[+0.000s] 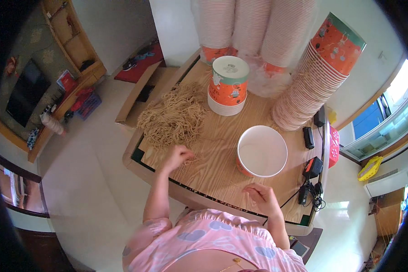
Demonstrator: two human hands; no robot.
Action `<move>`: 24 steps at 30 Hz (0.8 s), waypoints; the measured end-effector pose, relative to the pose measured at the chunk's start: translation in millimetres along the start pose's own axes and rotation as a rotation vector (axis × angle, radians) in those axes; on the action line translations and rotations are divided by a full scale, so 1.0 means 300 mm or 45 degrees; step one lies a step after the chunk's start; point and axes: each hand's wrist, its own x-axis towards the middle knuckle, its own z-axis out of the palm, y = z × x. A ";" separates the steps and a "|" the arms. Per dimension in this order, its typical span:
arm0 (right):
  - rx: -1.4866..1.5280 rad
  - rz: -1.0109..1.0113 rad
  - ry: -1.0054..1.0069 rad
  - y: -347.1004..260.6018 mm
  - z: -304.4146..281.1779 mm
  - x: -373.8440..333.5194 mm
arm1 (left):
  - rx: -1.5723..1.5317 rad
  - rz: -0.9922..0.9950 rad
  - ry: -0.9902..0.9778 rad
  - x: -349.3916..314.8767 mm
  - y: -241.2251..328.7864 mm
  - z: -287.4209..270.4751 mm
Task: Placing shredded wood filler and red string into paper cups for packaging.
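Observation:
My left hand (177, 157) is closed at the near edge of a tangled heap of thin tan cords (174, 115). A few short strands show by its fingertips, so it appears to pinch some. My right hand (262, 198) hovers over the front of the table, its fingers loosely bent and apart from the thumb, with nothing visible in them. Just beyond it stands a large paper bucket (262, 152), mouth up, white inside with orange outside. Farther back, a short stack of orange and green paper buckets (229, 88) sits upside down.
Tall nested bucket stacks (254, 27) in clear plastic fill the table's (213, 149) back. Another stack (310, 86) leans at the right. Black adapters and coiled cables (310, 190) lie along the right edge. An open cardboard box (143, 97) stands beyond the left edge.

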 end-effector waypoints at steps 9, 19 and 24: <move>-0.073 0.013 0.153 -0.036 -0.058 -0.093 | -0.036 0.243 0.543 0.024 0.177 -0.098; -0.235 -0.266 0.283 -0.098 -0.016 -0.024 | -0.402 0.490 -0.879 -0.178 0.411 0.321; -0.208 -0.185 0.385 -0.078 -0.106 -0.089 | -0.772 0.157 -0.478 -0.111 0.271 0.222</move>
